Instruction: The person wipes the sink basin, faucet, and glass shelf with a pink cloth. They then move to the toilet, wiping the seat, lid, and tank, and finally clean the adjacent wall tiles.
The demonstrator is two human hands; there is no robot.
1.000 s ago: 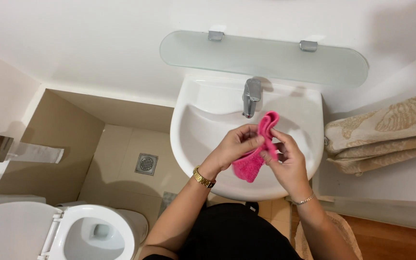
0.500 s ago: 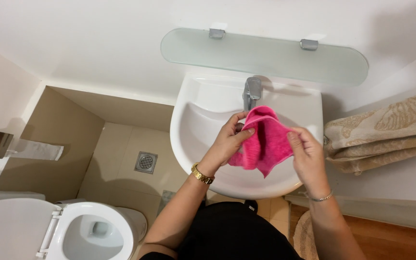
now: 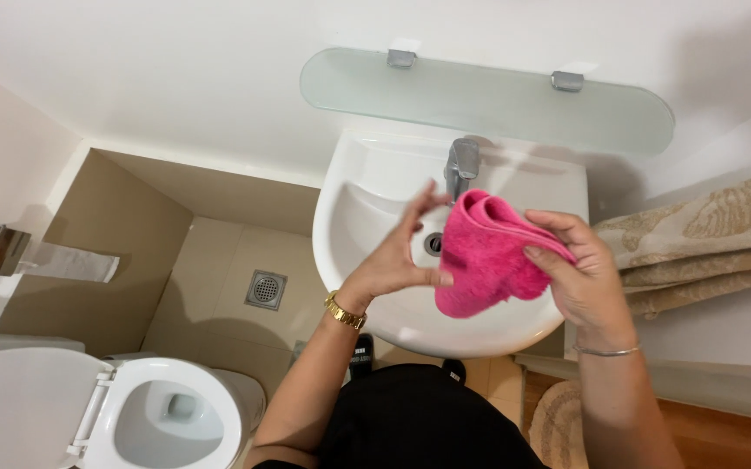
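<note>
A pink cloth (image 3: 482, 254) hangs folded over the white sink basin (image 3: 367, 208), just below the metal tap (image 3: 461, 165). My right hand (image 3: 577, 265) grips the cloth's right side, thumb on top. My left hand (image 3: 397, 256), with a gold watch on the wrist, is flat against the cloth's left edge, fingers spread upward. The drain (image 3: 433, 244) shows between my left hand and the cloth.
A frosted glass shelf (image 3: 488, 100) is fixed to the wall above the sink. Beige patterned towels (image 3: 705, 243) hang at the right. An open toilet (image 3: 145, 417) sits at lower left, with a paper holder (image 3: 10, 252) on the left wall and a floor drain (image 3: 266, 289).
The cloth went from bunched, to spread open, to folded over. My right hand now holds it alone while my left hand has let go and rests open against its edge.
</note>
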